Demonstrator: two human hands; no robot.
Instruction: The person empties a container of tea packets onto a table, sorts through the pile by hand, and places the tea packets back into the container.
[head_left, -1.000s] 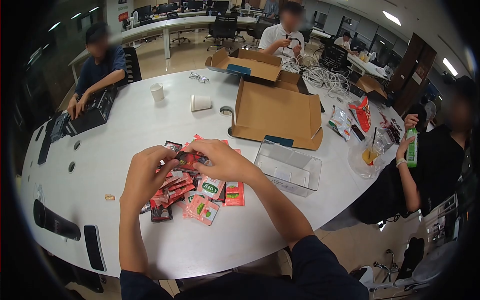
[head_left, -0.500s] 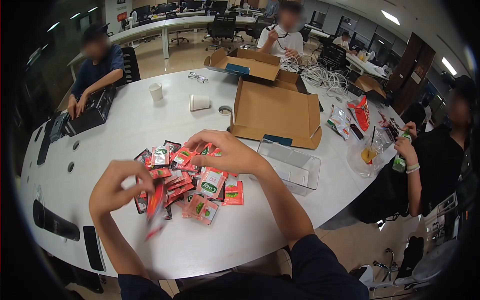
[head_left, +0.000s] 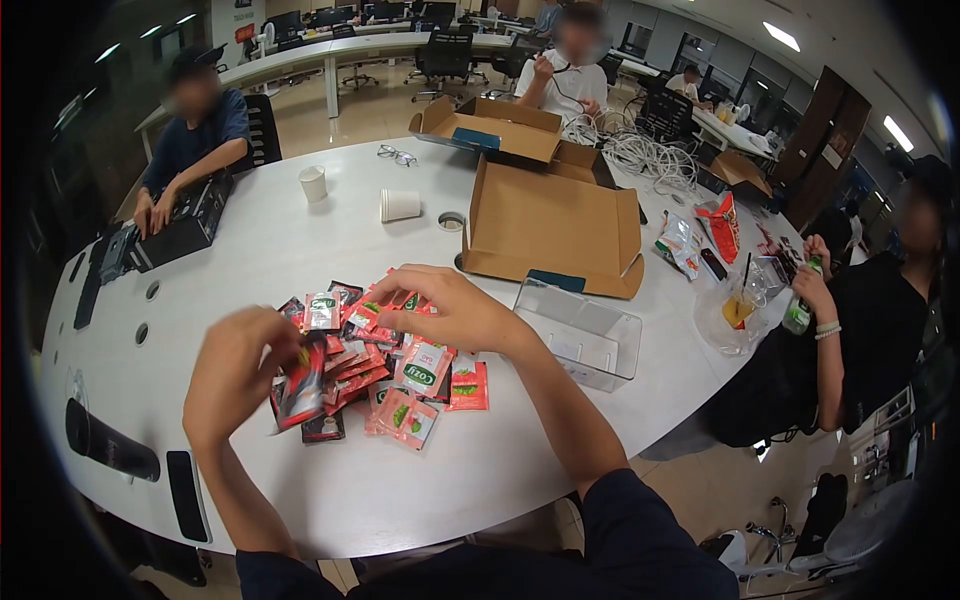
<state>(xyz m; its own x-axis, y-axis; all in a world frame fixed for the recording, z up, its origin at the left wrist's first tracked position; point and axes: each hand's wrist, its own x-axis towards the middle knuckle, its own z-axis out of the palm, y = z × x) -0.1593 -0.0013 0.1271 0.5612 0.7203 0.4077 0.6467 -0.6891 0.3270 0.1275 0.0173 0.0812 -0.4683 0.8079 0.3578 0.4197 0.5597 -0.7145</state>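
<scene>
A heap of small tea-bag-like sachets (head_left: 425,365), pink-red and black, lies on the white table in front of me; some of the pink ones read "Cozy". My left hand (head_left: 240,365) pinches a dark red-and-black sachet (head_left: 303,385) over the heap's left edge. Its fingertips are closed at the sachet's top. Across the heap's upper right reaches my right hand (head_left: 440,303), palm down, with thumb and curved fingers apart over the sachets. To the right of that forearm stands a clear plastic bin (head_left: 625,350) with dividers.
An unfolded cardboard box (head_left: 550,225) lies beyond the bin. Paper cups (head_left: 400,205) and glasses (head_left: 397,155) are farther back. At left are a black tumbler (head_left: 112,440) and a phone (head_left: 187,495). Seated people surround the table; one at right holds a green bottle (head_left: 798,315).
My left hand has risen slightly and turned, and the sachet in it has swung from hanging upright to a slant over the heap. My right hand has barely moved.
</scene>
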